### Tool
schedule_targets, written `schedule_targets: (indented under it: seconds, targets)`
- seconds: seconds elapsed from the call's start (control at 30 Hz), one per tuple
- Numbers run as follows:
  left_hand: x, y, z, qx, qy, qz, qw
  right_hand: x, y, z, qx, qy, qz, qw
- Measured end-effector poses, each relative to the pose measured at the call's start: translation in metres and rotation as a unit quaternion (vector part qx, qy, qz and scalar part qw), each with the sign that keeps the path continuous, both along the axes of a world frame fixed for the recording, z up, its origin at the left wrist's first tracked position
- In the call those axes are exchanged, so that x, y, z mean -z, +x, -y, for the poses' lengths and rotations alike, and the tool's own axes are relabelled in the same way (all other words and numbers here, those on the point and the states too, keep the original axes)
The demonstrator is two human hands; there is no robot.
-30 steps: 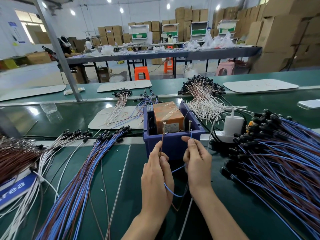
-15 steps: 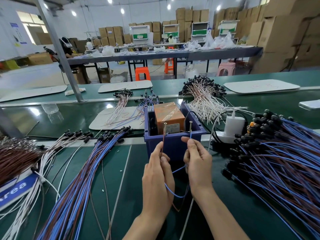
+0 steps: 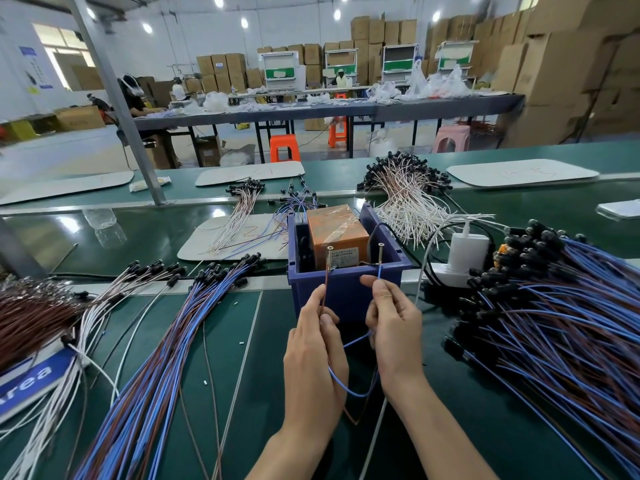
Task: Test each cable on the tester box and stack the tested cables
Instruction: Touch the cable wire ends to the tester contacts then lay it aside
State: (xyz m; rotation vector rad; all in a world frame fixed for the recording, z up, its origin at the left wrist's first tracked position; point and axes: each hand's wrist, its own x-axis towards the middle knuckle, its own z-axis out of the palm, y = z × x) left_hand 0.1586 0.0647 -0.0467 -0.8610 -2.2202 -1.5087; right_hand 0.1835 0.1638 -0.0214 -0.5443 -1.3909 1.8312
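The tester box (image 3: 346, 289) is a dark blue bin with an orange block (image 3: 336, 233) inside and two upright screws at its front rim. My left hand (image 3: 315, 362) pinches the brown wire end (image 3: 325, 289) of one cable, its tip at the left screw (image 3: 328, 258). My right hand (image 3: 394, 327) pinches the blue wire end (image 3: 380, 271), its tip at the right screw (image 3: 381, 252). The cable loops down between my hands. A pile of blue and brown cables (image 3: 554, 323) lies to the right, and a laid-out row of cables (image 3: 156, 358) to the left.
A white plug adapter on a power strip (image 3: 464, 254) sits right of the box. White cables (image 3: 408, 206) are heaped behind it, a few more on a white mat (image 3: 235, 240). Brown cables (image 3: 31, 313) lie far left. A slanted metal post (image 3: 117, 98) stands back left.
Both hands stay at the front of the box, holding the wire ends at the two screws. Nothing has visibly moved.
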Motion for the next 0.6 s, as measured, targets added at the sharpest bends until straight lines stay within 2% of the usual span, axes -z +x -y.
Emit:
schedule_targets:
  seconds: [0.6]
  targets:
    - [0.0003, 0.0021, 0.0024, -0.002, -0.011, -0.027, 1.0, -0.0012, 0.0013, -0.0004, 0.017, 0.026, 0.024, 0.999]
